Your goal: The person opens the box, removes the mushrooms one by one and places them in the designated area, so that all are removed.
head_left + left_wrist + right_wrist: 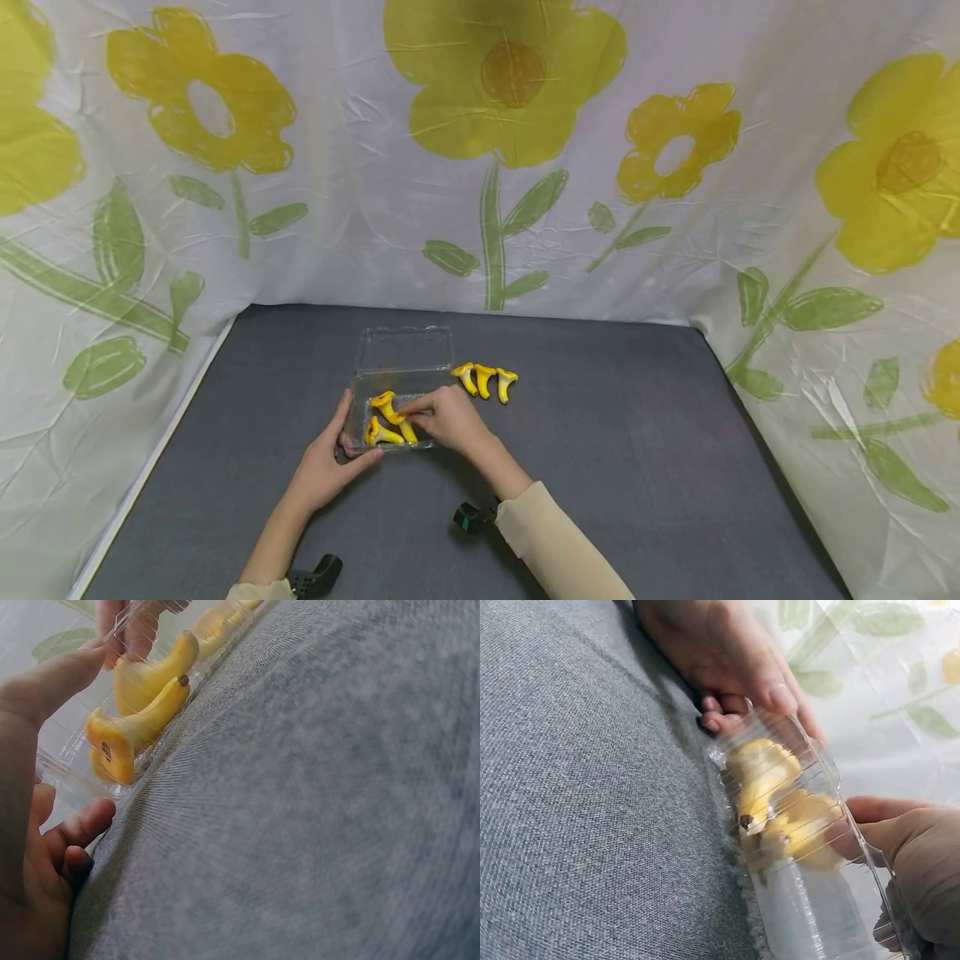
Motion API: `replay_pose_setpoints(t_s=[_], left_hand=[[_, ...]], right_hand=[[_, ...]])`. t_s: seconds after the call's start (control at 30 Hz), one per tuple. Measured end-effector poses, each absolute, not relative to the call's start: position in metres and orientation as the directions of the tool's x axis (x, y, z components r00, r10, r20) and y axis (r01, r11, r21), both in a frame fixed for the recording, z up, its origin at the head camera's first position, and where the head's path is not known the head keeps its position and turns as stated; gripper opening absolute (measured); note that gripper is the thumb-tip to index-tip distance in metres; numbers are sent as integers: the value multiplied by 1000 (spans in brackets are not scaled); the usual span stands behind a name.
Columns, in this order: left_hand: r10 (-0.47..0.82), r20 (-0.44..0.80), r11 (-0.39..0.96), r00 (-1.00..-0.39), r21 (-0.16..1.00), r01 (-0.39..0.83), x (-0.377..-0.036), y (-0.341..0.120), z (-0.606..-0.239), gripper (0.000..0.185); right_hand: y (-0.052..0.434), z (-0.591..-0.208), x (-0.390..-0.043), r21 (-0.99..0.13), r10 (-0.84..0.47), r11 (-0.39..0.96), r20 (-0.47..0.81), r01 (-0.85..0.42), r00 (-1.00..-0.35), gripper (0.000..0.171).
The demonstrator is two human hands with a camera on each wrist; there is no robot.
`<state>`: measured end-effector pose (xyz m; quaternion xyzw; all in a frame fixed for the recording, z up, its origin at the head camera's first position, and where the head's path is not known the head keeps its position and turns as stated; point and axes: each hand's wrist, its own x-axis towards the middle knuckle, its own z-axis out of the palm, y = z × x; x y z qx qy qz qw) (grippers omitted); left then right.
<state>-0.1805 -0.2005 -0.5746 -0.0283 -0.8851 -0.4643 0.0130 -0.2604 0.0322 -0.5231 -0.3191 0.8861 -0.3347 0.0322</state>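
Note:
A clear plastic clamshell box (401, 383) lies on the table with its lid (405, 350) folded back. My left hand (326, 467) grips its left front corner, thumb at the front rim and fingers along the left side. Inside lie yellow chanterelle-shaped mushrooms, one at the front left (382, 433) and another beside it (408, 432). My right hand (450, 421) reaches into the box, and its thumb and fingers pinch a third mushroom (384, 403) behind them. Through the clear wall, the right wrist view shows the right fingertips against this mushroom (814, 832).
Three more yellow mushrooms (483, 382) lie in a row just right of the lid. Dark grey cloth covers the table (637, 450). A white curtain with printed yellow flowers (345, 208) hangs around the back and sides.

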Motion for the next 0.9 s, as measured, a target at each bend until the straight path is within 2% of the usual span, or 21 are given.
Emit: replay_pose_setpoints(t_s=[0.4, 0.9], left_hand=[[38, 44, 575, -998, 816, 58, -180, -201, -574, 113], [33, 49, 568, -998, 821, 59, -180, -201, -575, 114]], right_hand=[[35, -523, -260, -649, -559, 512, 246, -562, -792, 17], [56, -515, -260, -742, -419, 448, 318, -498, -851, 17]])
